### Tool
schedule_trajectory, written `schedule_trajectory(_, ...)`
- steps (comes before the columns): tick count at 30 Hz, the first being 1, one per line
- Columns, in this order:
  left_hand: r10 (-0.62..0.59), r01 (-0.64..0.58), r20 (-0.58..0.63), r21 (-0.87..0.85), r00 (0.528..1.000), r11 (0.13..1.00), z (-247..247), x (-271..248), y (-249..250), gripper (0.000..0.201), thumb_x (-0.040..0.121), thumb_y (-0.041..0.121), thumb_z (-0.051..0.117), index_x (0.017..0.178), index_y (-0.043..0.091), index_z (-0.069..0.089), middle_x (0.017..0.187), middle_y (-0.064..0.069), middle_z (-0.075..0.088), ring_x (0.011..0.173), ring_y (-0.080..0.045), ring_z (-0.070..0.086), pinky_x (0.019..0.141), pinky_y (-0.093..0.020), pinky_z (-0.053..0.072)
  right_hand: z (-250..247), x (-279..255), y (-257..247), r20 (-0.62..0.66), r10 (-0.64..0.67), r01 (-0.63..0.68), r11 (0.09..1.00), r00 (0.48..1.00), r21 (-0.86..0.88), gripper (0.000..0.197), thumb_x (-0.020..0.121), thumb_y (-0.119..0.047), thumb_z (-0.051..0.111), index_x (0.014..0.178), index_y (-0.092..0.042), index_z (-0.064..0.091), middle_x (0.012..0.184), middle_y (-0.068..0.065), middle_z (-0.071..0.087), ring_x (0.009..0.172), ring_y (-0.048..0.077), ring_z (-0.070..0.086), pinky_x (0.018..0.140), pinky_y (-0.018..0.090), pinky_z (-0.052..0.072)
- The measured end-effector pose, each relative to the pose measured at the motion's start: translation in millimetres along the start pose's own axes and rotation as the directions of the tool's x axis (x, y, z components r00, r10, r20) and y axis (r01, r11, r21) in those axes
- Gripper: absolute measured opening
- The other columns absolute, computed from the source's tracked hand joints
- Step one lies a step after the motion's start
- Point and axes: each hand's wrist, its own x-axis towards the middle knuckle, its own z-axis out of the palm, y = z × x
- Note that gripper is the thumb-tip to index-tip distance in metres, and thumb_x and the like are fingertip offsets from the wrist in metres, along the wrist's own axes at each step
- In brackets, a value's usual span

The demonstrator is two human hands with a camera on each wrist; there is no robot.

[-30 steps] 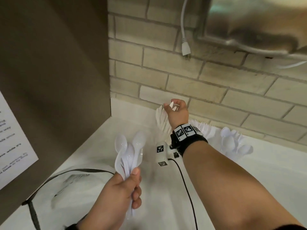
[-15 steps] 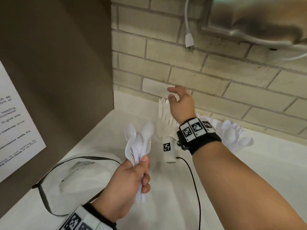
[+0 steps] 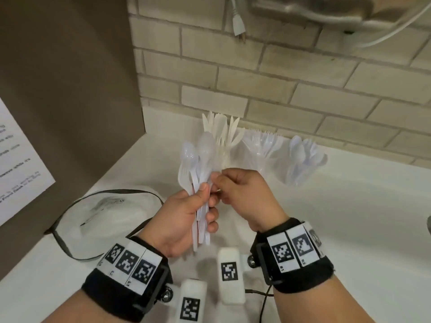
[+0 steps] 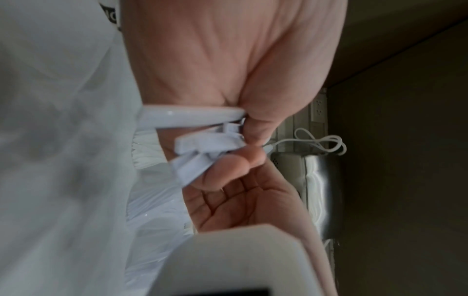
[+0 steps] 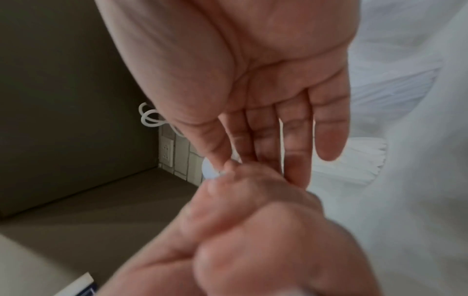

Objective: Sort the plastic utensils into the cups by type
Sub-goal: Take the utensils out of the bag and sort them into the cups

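Note:
My left hand (image 3: 207, 203) grips a bundle of white plastic utensils (image 3: 200, 164), mostly spoons with at least one fork, bowls pointing up. My right hand (image 3: 220, 186) has come against the bundle, and its thumb and forefinger pinch one utensil in it. In the left wrist view the handle ends (image 4: 202, 144) stick out under my left palm. The right wrist view shows a white tip (image 5: 210, 172) at my thumb. Three clear cups stand at the brick wall: knives (image 3: 221, 134), forks (image 3: 263, 145), spoons (image 3: 303, 157).
A white plastic bag with a dark drawstring (image 3: 105, 215) lies on the white counter (image 3: 349, 217) at the left. A brown panel with a paper sign (image 3: 18, 159) closes off the left side. A plug (image 3: 239, 26) hangs above the cups.
My right hand has let go at the knife cup and come back to the bundle, now pinching a utensil there. My left hand keeps holding the bundle, now nearer the cups.

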Motion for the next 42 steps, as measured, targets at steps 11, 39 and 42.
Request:
schedule_trajectory(11,0.185,-0.048,-0.266,0.45,0.946,0.892,3,3,-11,0.014,0.1,0.021,0.044,0.087,0.018,0.049,0.063,0.001,0.038,0.043,-0.008,0.032,0.043,-0.025,0.033,-3,-18,-11,-0.32,-0.059,0.124,0.975,0.946,0.185,0.014,0.083,-0.016,0.064,0.076,-0.017,0.052,0.061,-0.004,0.051,0.051,0.014,0.045,0.048,0.028,0.04)
schedule_trajectory(39,0.151,-0.093,-0.16,0.32,0.976,0.943,-6,3,-9,0.035,0.098,0.023,0.048,0.127,0.001,0.049,0.075,-0.005,0.05,0.056,-0.012,0.043,0.051,-0.027,0.04,6,-14,10,0.108,-0.122,0.135,0.984,0.987,-0.115,0.023,0.093,-0.018,0.06,0.115,-0.011,0.061,0.099,0.002,0.07,0.088,0.011,0.066,0.079,0.033,0.053)
schedule_trajectory(42,0.189,-0.11,-0.153,0.414,0.97,0.904,-7,1,-8,0.024,0.101,0.02,0.043,0.12,0.009,0.053,0.094,-0.005,0.062,0.065,-0.013,0.055,0.059,-0.026,0.05,1,-14,9,0.028,-0.11,0.111,0.994,0.993,-0.006,0.014,0.096,-0.018,0.055,0.108,-0.014,0.059,0.083,-0.004,0.07,0.06,-0.005,0.058,0.062,0.02,0.043)
